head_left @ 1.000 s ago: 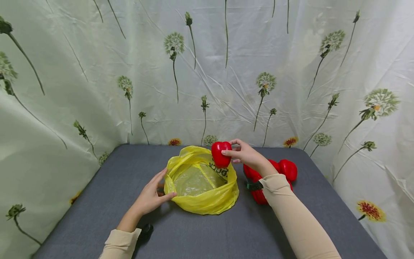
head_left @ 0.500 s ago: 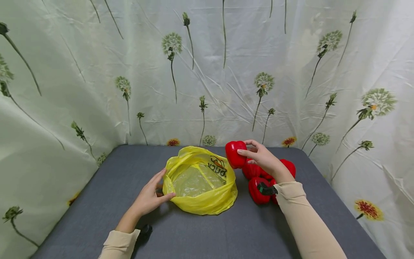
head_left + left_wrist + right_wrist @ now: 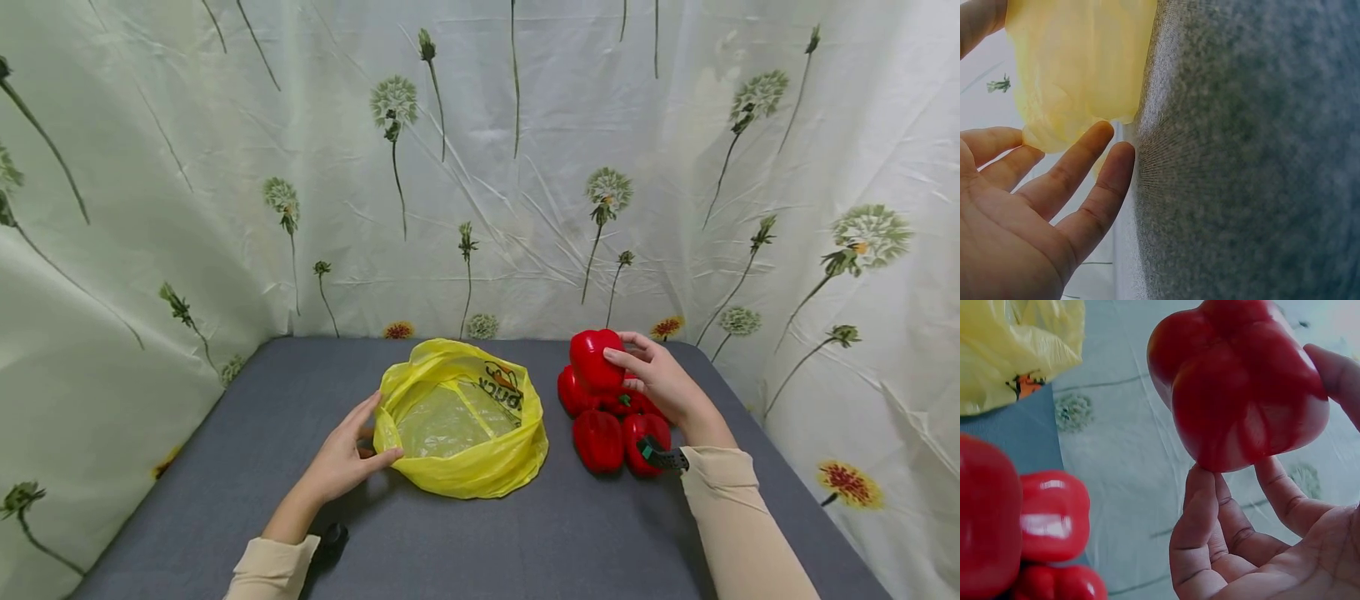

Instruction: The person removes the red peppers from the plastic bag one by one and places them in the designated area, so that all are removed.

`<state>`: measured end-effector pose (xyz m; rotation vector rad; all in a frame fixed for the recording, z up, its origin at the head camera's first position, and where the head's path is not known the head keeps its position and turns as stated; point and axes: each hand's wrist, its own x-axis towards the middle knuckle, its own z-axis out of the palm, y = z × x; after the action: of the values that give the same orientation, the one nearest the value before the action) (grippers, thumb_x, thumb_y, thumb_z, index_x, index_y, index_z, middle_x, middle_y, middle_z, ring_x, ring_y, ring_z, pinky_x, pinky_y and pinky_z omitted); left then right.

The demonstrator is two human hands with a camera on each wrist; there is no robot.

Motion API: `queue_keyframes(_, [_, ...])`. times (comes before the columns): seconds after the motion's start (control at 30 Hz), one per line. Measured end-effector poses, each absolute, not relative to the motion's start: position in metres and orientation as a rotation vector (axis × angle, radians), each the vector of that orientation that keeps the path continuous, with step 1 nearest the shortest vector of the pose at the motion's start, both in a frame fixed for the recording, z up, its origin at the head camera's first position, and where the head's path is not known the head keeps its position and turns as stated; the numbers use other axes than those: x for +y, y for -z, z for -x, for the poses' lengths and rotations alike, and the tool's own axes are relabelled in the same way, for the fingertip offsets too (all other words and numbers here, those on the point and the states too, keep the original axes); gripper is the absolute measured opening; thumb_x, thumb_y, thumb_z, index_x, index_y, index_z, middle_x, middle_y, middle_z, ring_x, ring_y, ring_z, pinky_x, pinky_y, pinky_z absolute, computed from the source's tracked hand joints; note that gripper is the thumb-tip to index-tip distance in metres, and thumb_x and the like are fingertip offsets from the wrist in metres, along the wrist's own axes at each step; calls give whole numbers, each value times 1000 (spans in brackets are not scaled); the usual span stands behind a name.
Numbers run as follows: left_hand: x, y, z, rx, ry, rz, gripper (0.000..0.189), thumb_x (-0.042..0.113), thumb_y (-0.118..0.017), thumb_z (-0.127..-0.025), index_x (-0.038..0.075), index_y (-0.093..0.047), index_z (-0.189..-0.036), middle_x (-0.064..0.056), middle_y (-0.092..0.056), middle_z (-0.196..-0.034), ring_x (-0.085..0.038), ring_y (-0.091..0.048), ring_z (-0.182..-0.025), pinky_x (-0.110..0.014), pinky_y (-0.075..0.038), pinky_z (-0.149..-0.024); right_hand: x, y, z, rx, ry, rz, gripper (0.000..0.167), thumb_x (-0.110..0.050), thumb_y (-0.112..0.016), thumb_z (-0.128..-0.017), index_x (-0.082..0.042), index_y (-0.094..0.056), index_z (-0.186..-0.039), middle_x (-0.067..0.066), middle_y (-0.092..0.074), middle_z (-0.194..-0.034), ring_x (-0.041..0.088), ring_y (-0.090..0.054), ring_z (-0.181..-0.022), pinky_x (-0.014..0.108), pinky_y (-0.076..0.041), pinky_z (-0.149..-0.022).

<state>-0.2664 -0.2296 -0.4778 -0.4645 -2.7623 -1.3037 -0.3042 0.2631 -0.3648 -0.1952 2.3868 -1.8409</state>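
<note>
My right hand point(image 3: 667, 379) holds a glossy red bell pepper point(image 3: 596, 360) between thumb and fingers, above a group of several other red peppers point(image 3: 597, 442) on the table. In the right wrist view, the held pepper point(image 3: 1241, 387) shows its lobed end, with the fingertips against its underside. To the left stands a yellow plastic bag point(image 3: 480, 471), its mouth wide and facing up; no pepper is visible inside. My left hand point(image 3: 341, 458) touches the bag's left side, fingers spread and nearly straight. The left wrist view shows these fingertips point(image 3: 1105, 130) by the bag's lower part point(image 3: 1085, 62).
A dark grey table point(image 3: 450, 558) carries everything, its far edge meeting a pale curtain point(image 3: 337, 125) printed with dandelions. Black straps point(image 3: 663, 454) show at both wrists. Dark print point(image 3: 501, 387) marks the bag's inner wall.
My right hand has carried the pepper to the right, from over the bag's far-right rim to over the other peppers. The left hand stays at the bag.
</note>
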Motion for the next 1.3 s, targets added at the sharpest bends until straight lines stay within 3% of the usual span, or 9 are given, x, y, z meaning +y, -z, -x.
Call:
queue_keyframes(0.2, [-230,479,265,-2766,1301,450,102,34,-86,-94,9,-25,-171,-21,-27,-176,-43,-66,-130,-34,-65,-86,284,373,293,2328,1937,184,26,-30,-59,-112,-23,-53,-136,-18,-67,-116,4,-68,-102,24,-60,-86])
queue_keyframes(0.37, [-230,477,265,-2765,1303,448,102,34,-87,-93,8,-26,-171,-21,-27,-176,-43,-66,-130,-36,-66,-87,301,382,286,2292,1992,167,18,-28,-58,-112,-30,-56,-130,-19,-71,-112,4,-71,-98,24,-60,-83])
queue_keyframes(0.57, [-230,476,266,-2778,1294,438,103,35,-86,-94,10,-24,-172,-20,-26,-176,-43,-65,-132,-35,-65,-88,320,395,278,2247,2081,118,14,-26,-56,-113,-33,-58,-125,-20,-72,-110,4,-71,-93,23,-59,-78])
queue_keyframes(0.9, [-231,477,266,-2784,1288,434,103,35,-86,-94,8,-24,-172,-21,-26,-176,-43,-66,-131,-34,-66,-87,345,415,265,2192,2190,-25,12,-27,-57,-112,-36,-62,-118,-20,-71,-107,4,-71,-91,20,-61,-80])
queue_keyframes(1.3, [-232,478,267,-2774,1283,437,104,37,-86,-93,9,-25,-172,-22,-27,-176,-42,-67,-129,-35,-66,-86,373,432,255,2129,2282,-42,16,-27,-53,-113,-36,-67,-111,-19,-73,-106,5,-73,-90,20,-63,-78])
